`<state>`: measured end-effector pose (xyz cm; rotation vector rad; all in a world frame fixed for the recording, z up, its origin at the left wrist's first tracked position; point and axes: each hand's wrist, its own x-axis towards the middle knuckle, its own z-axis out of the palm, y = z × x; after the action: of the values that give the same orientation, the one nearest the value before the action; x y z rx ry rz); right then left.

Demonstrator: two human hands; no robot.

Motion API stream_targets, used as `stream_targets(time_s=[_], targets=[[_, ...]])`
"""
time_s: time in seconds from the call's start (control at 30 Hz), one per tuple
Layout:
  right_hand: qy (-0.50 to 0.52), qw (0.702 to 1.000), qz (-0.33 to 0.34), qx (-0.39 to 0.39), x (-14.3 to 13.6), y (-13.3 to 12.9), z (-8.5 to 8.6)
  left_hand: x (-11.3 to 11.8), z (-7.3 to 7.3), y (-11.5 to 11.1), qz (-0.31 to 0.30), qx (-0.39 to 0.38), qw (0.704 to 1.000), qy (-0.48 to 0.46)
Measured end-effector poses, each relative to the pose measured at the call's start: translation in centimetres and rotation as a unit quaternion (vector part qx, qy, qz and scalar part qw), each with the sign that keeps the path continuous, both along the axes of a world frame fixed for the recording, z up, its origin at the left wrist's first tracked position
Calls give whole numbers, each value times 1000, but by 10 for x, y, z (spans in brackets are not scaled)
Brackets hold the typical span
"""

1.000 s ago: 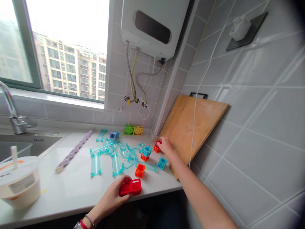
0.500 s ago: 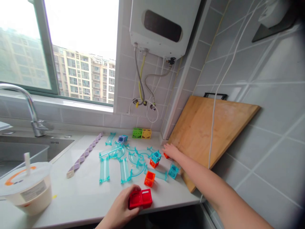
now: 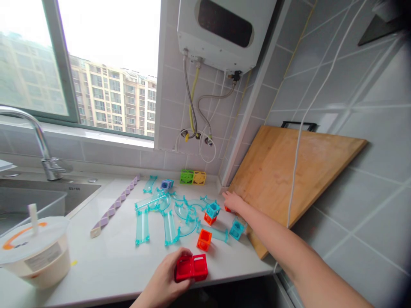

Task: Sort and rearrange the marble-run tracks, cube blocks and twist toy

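Observation:
Near the counter's front edge, my left hand [image 3: 175,271] grips a pair of joined red cubes [image 3: 199,267] by their left end. My right hand [image 3: 233,201] reaches to the foot of the wooden board, its fingers over an orange block [image 3: 227,209] that is mostly hidden. Between the hands are a single orange cube [image 3: 204,240], a blue cube [image 3: 212,209] stacked on another orange one [image 3: 209,219], and a separate blue cube [image 3: 236,229]. Clear teal track pieces [image 3: 170,227], straight and curved, lie to the left of these cubes.
A wooden board [image 3: 289,171] leans on the right wall behind a hanging white cable [image 3: 297,149]. Green [image 3: 186,176] and yellow [image 3: 199,178] cubes stand at the back. On the left are a lidded cup [image 3: 45,256], a purple-patterned strip [image 3: 117,204] and the sink [image 3: 83,194].
The camera view has shifted slightly, so the scene sits a little differently. Both hands keep nearly the same places on the counter, the left still on the red cubes.

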<state>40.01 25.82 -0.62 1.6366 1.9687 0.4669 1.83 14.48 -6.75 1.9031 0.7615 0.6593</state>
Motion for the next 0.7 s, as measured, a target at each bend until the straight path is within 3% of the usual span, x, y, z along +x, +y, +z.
stream_targets(time_s=[0.33, 0.7], targets=[[19, 999, 8, 28, -2, -11, 8, -2, 2, 5, -26, -72, 995, -68], [90, 991, -87, 45, -1, -12, 26, -10, -1, 16, -44, -98, 989, -101]])
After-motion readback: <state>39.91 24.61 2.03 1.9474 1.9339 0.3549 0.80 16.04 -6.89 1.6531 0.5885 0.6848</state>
